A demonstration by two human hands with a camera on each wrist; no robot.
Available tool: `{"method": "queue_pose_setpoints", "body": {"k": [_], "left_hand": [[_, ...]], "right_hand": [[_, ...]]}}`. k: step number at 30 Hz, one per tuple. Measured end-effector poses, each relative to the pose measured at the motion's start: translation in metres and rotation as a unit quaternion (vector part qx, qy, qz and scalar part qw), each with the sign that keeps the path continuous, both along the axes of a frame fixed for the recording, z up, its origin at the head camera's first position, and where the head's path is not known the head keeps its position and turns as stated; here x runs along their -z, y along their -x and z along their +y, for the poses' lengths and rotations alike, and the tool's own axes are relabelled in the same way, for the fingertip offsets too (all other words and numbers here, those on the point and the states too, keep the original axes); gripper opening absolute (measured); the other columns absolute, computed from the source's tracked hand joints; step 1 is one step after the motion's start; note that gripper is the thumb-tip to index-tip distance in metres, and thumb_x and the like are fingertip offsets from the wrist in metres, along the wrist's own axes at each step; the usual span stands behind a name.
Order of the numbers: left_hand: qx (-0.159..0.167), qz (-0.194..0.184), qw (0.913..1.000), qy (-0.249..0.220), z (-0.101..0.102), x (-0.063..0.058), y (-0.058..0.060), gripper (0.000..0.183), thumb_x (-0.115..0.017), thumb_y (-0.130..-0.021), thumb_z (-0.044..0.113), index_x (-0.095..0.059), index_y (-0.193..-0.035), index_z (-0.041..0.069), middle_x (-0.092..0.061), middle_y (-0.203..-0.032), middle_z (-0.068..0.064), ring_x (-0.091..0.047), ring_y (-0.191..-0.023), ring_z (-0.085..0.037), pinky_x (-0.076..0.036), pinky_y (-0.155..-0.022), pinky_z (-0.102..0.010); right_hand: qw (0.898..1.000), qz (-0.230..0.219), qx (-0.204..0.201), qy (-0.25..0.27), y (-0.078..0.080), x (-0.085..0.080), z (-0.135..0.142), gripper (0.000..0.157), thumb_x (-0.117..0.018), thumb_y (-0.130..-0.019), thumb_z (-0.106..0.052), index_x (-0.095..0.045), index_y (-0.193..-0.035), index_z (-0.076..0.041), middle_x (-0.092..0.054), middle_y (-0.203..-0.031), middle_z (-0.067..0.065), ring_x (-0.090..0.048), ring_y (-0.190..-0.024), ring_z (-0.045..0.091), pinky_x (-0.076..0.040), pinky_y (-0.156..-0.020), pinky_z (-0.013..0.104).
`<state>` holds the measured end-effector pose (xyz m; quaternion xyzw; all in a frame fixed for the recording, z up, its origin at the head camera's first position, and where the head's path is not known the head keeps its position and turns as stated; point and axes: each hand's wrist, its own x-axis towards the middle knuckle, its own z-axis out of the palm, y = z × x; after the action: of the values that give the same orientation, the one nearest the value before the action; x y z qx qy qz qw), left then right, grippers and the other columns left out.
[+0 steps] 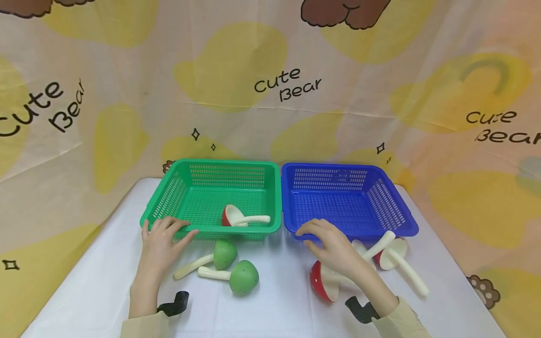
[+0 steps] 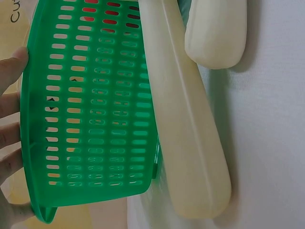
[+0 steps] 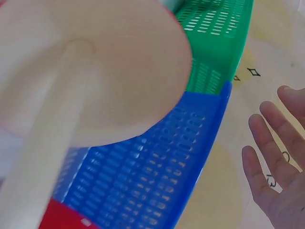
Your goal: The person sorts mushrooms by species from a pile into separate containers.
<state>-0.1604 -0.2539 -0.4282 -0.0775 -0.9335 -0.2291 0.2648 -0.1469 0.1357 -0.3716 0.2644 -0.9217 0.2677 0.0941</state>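
My left hand (image 1: 162,241) rests at the front left rim of the green basket (image 1: 276,197), its fingers loosely bent over the edge. In the left wrist view the fingertips (image 2: 12,133) lie along that rim. Inside the basket lies a red-capped toy mushroom (image 1: 230,216). Two green toy mushrooms, one behind (image 1: 225,254) and one nearer (image 1: 244,278), lie in front of it. My right hand (image 1: 334,244) hovers by the front rim of the blue basket (image 1: 287,197), fingers relaxed and holding nothing. Below it lies a red toy mushroom (image 1: 323,281), partly hidden by the forearm.
More red mushrooms lie right of my right hand, one with its stem (image 1: 410,274) toward me and another stem (image 1: 382,244) leaning up near the blue basket. A white cloth covers the table (image 1: 279,314). A printed curtain (image 1: 236,94) hangs behind the baskets.
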Motion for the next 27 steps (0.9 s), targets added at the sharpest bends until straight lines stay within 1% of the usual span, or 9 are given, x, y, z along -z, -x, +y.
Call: {"method": "queue_pose_setpoints", "body": {"k": [3,6,9,12,16,19,22,25,27], "left_hand": [[0.000,0.000,1.0000,0.001,0.000,0.000,0.000,0.030,-0.079,-0.077,0.025,-0.071,-0.100,0.009,-0.064,-0.098,-0.012,-0.053,-0.104,-0.037,-0.014,-0.108,-0.075],[0.001,-0.003,1.0000,0.000,0.000,0.000,0.000,0.030,-0.079,-0.078,0.026,-0.071,-0.100,0.009,-0.064,-0.098,-0.012,-0.053,-0.104,-0.037,-0.014,-0.107,-0.075],[-0.001,-0.004,1.0000,0.000,0.000,0.001,0.000,0.030,-0.079,-0.078,0.027,-0.071,-0.100,0.009,-0.064,-0.098,-0.011,-0.052,-0.103,-0.037,-0.014,-0.107,-0.075],[-0.003,-0.004,1.0000,0.001,-0.001,0.001,0.000,0.030,-0.078,-0.078,0.027,-0.071,-0.100,0.009,-0.065,-0.098,-0.011,-0.053,-0.103,-0.036,-0.014,-0.107,-0.075],[-0.004,0.001,1.0000,0.002,-0.001,0.001,0.000,0.030,-0.078,-0.078,0.027,-0.071,-0.099,0.009,-0.065,-0.097,-0.011,-0.053,-0.102,-0.037,-0.015,-0.106,-0.076],[-0.003,0.004,1.0000,0.002,-0.001,0.002,0.000,0.030,-0.079,-0.077,0.027,-0.071,-0.099,0.009,-0.064,-0.097,-0.011,-0.054,-0.102,-0.037,-0.015,-0.106,-0.076],[-0.003,0.007,1.0000,0.003,-0.001,0.003,0.000,0.029,-0.079,-0.077,0.027,-0.071,-0.098,0.009,-0.064,-0.096,-0.011,-0.054,-0.102,-0.036,-0.015,-0.106,-0.076],[-0.004,0.008,1.0000,0.004,-0.001,0.004,0.000,0.029,-0.080,-0.076,0.027,-0.071,-0.098,0.009,-0.064,-0.096,-0.011,-0.054,-0.102,-0.036,-0.015,-0.107,-0.075],[-0.004,0.008,1.0000,0.004,-0.001,0.003,0.000,0.029,-0.079,-0.077,0.027,-0.071,-0.098,0.009,-0.065,-0.096,-0.011,-0.054,-0.102,-0.036,-0.015,-0.107,-0.075]], "right_hand": [[1.000,0.021,-0.001,-0.001,-0.005,0.005,0.007,0.026,-0.071,-0.083,-0.005,-0.069,-0.103,-0.022,-0.067,-0.103,-0.012,-0.060,-0.100,0.010,-0.053,-0.085,0.032],[0.999,0.031,-0.001,0.003,-0.010,0.008,0.013,0.029,-0.072,-0.081,-0.002,-0.069,-0.102,-0.022,-0.068,-0.101,-0.011,-0.060,-0.095,0.010,-0.053,-0.080,0.028],[0.999,0.031,0.016,0.000,-0.015,0.011,0.020,0.029,-0.073,-0.081,-0.003,-0.070,-0.101,-0.024,-0.068,-0.099,-0.013,-0.059,-0.092,0.008,-0.053,-0.075,0.024],[0.998,0.040,0.036,-0.017,-0.019,0.016,0.025,0.028,-0.074,-0.080,-0.006,-0.070,-0.100,-0.024,-0.067,-0.097,-0.013,-0.059,-0.090,0.007,-0.053,-0.071,0.024],[0.997,0.062,0.041,-0.031,-0.022,0.023,0.035,0.028,-0.074,-0.077,-0.004,-0.071,-0.099,-0.020,-0.068,-0.095,-0.012,-0.061,-0.089,0.009,-0.052,-0.072,0.028],[0.995,0.077,0.044,-0.034,-0.025,0.029,0.042,0.028,-0.075,-0.075,-0.003,-0.071,-0.097,-0.020,-0.068,-0.094,-0.013,-0.061,-0.087,0.009,-0.052,-0.075,0.030],[0.993,0.100,0.047,-0.043,-0.027,0.035,0.049,0.028,-0.077,-0.073,-0.004,-0.071,-0.094,-0.021,-0.068,-0.091,-0.014,-0.059,-0.085,0.008,-0.050,-0.076,0.029],[0.990,0.123,0.043,-0.057,-0.030,0.041,0.054,0.028,-0.078,-0.070,-0.004,-0.071,-0.091,-0.021,-0.067,-0.088,-0.014,-0.054,-0.082,0.006,-0.046,-0.074,0.027],[0.989,0.130,0.038,-0.064,-0.032,0.045,0.057,0.029,-0.078,-0.068,-0.003,-0.071,-0.090,-0.021,-0.067,-0.087,-0.013,-0.053,-0.082,0.006,-0.046,-0.074,0.027]]}}
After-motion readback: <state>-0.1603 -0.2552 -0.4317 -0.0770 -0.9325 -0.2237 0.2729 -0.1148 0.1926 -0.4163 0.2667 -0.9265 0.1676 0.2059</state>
